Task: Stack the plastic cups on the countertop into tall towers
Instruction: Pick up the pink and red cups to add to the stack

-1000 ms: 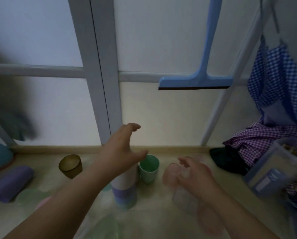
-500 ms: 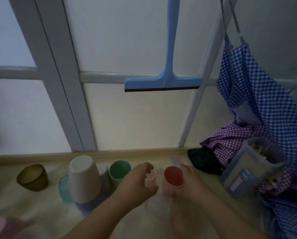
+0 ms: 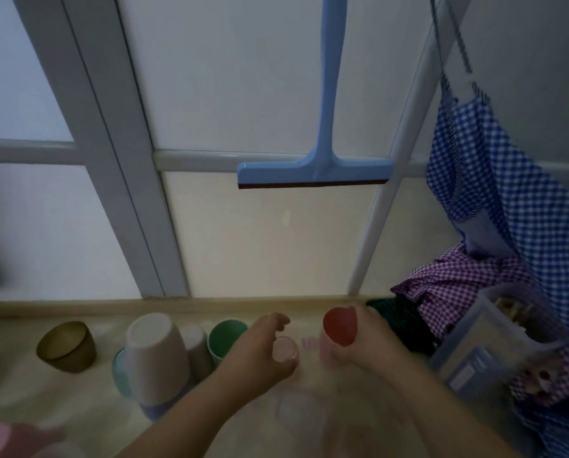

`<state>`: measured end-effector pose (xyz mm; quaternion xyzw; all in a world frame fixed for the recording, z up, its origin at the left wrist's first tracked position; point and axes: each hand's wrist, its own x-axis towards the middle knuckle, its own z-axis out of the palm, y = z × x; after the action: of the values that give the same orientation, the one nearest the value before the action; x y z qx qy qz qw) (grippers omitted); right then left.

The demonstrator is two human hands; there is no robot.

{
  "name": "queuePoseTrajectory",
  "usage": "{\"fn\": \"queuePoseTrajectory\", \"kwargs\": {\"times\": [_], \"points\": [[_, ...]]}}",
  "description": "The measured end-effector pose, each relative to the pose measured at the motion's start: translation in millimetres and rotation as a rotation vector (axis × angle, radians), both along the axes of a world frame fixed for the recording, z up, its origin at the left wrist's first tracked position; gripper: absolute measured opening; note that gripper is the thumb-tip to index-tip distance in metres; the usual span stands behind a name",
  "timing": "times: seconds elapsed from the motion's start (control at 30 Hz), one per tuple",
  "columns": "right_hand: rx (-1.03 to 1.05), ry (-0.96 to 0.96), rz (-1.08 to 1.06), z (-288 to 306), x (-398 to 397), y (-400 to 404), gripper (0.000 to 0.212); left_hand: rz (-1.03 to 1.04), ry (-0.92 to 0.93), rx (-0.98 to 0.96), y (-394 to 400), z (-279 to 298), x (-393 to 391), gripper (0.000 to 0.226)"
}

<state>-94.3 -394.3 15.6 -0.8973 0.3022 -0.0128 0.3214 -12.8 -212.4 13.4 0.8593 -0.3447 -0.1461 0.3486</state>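
Now the right hand [image 3: 364, 342] has lifted the translucent red plastic cup [image 3: 340, 330], grip clamped round it, beside the pale pink translucent cup [image 3: 285, 349] the left hand [image 3: 263, 352] pinches low over the bench [image 3: 28, 391], so nesting looks next.

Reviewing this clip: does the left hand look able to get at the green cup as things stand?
Probably yes. The green cup stands open just beside the left hand, nothing between them, though that hand already holds a small pink cup.

Countertop [image 3: 28, 391] w/ cups [image 3: 66, 347], container [image 3: 484, 345]
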Motion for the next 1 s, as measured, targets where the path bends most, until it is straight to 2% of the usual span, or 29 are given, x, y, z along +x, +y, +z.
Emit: {"fn": "queuePoseTrajectory", "kwargs": {"times": [0.07,0.27,0.43,0.5,0.63,0.73,0.83,1.0], "points": [[0.026,-0.081,-0.005,27,1,-3,0.069,0.003,-0.017,-0.034,0,9,3,0.062],[0.150,-0.292,0.052,90,0,15,0.060,0.011,0.040,-0.194,11,42,4,0.078],[0.267,-0.329,0.135,113,2,45,0.046,0.034,0.051,-0.328,34,70,-1,0.069],[0.383,-0.350,0.137,115,3,57,0.050,0.064,0.129,-0.406,49,80,0,0.063],[0.559,-0.329,0.217,114,10,84,0.076,0.110,0.200,-0.488,88,97,8,0.053],[0.456,-0.274,0.286,111,20,105,0.079,0.153,0.147,-0.465,119,110,17,0.053],[0.342,-0.307,0.260,111,32,118,0.064,0.205,0.034,-0.425,147,129,27,0.057],[0.218,-0.328,0.269,110,48,143,0.051,0.243,-0.065,-0.388,174,142,44,0.059]]}}
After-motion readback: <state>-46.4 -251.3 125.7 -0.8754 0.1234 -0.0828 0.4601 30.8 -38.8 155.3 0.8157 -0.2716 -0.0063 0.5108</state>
